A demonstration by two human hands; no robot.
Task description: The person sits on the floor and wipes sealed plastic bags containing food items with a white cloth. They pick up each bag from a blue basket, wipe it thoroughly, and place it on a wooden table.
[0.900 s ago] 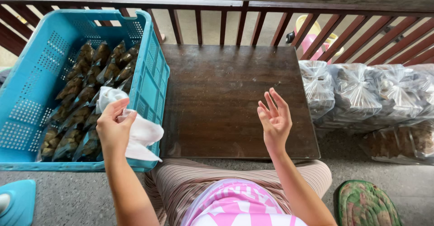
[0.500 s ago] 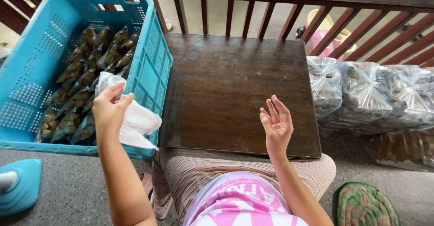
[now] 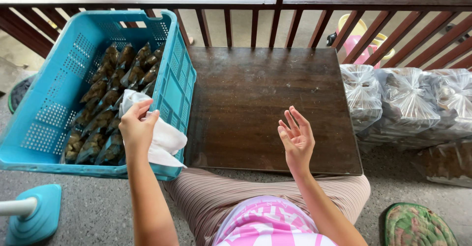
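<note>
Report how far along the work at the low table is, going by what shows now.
Done: tied clear bags sit stacked right of the dark wooden table. In hand: the left hand grips a white cloth draped over the blue crate's wall; the right hand hovers open, empty. Left: rows of small dark packets lie in the crate.

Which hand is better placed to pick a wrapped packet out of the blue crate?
Left, probably. The left hand grips a white cloth on the blue crate rim beside the packets; the right hand hovers open over the table.
</note>
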